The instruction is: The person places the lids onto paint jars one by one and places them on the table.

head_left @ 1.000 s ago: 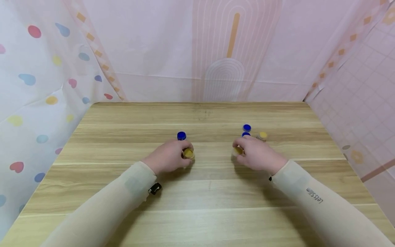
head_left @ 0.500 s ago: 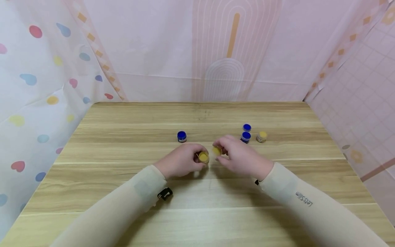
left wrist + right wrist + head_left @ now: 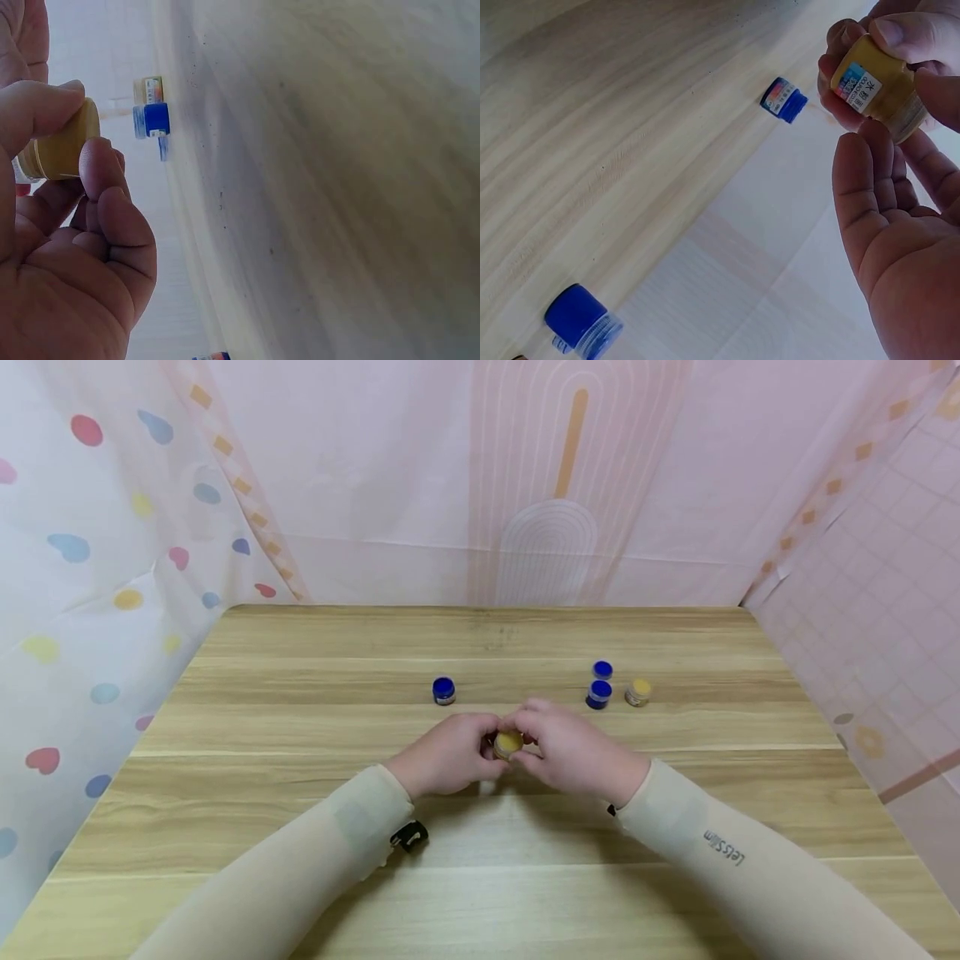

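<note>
In the head view my left hand grips a small paint jar of yellow paint, held just above the wooden table. My right hand meets it from the other side and pinches a clear round lid at the jar's mouth. Seen from the right wrist, the jar is tilted, with a printed label on its side and the lid against its mouth. Whether the lid is threaded on cannot be told. Beyond the left hand stands a blue paint jar, its mouth uncovered in the right wrist view.
At the right of the table stand a lidded blue jar and a lidded yellow jar. A loose blue-stained lid lies just behind the blue one. Patterned cloth hangs along the table's back and sides.
Both hands have come together at the middle of the table. The left brought the yellow paint jar rightward; the right brought the lid leftward onto its mouth.
</note>
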The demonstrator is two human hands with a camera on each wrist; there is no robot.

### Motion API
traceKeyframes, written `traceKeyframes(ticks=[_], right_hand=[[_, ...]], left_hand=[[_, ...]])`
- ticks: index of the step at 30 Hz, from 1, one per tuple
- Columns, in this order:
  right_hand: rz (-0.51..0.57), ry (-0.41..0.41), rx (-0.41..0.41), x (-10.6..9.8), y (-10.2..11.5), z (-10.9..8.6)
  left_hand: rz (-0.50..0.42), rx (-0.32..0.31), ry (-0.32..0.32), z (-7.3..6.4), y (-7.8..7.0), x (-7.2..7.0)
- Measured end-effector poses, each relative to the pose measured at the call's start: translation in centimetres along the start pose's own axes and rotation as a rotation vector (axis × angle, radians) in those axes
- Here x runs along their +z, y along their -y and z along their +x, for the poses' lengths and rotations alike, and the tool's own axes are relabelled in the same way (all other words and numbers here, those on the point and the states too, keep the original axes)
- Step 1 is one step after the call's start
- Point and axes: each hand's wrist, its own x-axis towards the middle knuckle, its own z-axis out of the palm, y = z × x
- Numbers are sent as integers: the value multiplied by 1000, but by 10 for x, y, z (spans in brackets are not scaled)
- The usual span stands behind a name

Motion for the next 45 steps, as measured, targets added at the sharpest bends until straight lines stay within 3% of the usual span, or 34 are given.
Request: traceKeyframes(ticks=[7,20,38,45], right_hand=[[-11,9,-24,2,-1,0],[23,34,15,3,-2,-1],[25,-5,63,6,-3,0],[61,-15,48,7,-7,0]], left_hand=[[-19,3,-1,0,0,2],[-11,3,-12,0,1,5],[-25,-31,-7,1,0,7],[-15,-4,-24,2,2,5]])
